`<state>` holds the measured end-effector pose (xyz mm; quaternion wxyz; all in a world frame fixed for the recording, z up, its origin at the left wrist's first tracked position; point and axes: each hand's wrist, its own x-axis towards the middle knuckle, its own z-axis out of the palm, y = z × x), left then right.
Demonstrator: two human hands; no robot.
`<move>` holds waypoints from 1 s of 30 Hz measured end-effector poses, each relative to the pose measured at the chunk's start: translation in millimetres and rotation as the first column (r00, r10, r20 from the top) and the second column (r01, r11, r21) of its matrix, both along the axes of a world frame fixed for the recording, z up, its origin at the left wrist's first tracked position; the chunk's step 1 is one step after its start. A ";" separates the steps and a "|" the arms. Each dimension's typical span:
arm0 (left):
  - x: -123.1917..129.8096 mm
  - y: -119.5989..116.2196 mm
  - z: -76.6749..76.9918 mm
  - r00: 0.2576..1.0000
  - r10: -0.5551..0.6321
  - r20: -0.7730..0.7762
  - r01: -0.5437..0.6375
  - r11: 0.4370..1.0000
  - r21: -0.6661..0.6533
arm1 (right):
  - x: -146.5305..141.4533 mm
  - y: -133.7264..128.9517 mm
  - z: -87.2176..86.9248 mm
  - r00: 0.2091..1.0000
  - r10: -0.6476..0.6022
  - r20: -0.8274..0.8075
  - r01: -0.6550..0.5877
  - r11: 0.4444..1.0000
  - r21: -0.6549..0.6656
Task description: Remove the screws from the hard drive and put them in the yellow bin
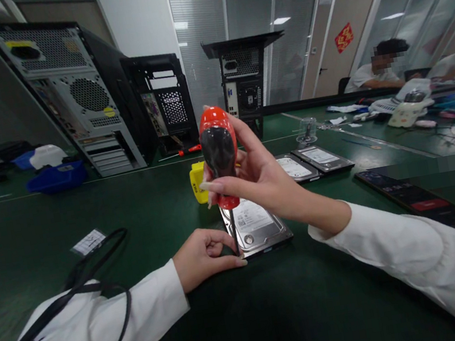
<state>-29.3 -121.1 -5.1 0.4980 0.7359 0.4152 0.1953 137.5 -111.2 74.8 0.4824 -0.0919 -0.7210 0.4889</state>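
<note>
My right hand is wrapped round the red and black handle of a screwdriver, held upright. Its dark shaft points down to the near left corner of a silver hard drive lying on the green table. At that same corner, my left hand has its thumb and index finger pinched around the screwdriver's tip and the drive's edge. Whether a screw is between them is hidden. Just behind the drive stands a yellow object, partly covered by the right hand.
Two more hard drives lie behind my right wrist, near a clear cup. Computer cases stand at the back. A phone lies at right, a blue tray at left. Black cables cross my left sleeve. Two people sit far right.
</note>
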 end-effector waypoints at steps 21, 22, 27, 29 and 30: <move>1.6 -0.6 -3.3 1.000 0.019 0.016 -0.019 1.000 0.013 | 1.1 -5.3 4.2 0.999 0.026 0.041 -0.026 1.000 -0.008; 2.0 -0.3 -3.2 1.000 0.019 0.017 -0.019 1.000 0.010 | 0.6 -5.1 3.6 0.999 0.031 0.034 -0.031 0.999 -0.014; 3.3 -0.2 -1.1 0.999 0.026 0.019 -0.026 1.000 -0.009 | -2.5 -4.0 0.2 0.995 0.097 -0.025 -0.098 0.995 -0.027; 3.4 -0.4 -0.5 1.000 0.026 0.017 -0.026 1.000 -0.012 | -2.6 -4.5 0.5 0.991 0.128 -0.039 -0.129 0.991 -0.025; 3.4 -0.5 -0.3 1.000 0.023 0.014 -0.023 1.000 -0.012 | -2.4 -5.2 1.2 0.990 0.139 -0.041 -0.140 0.990 -0.027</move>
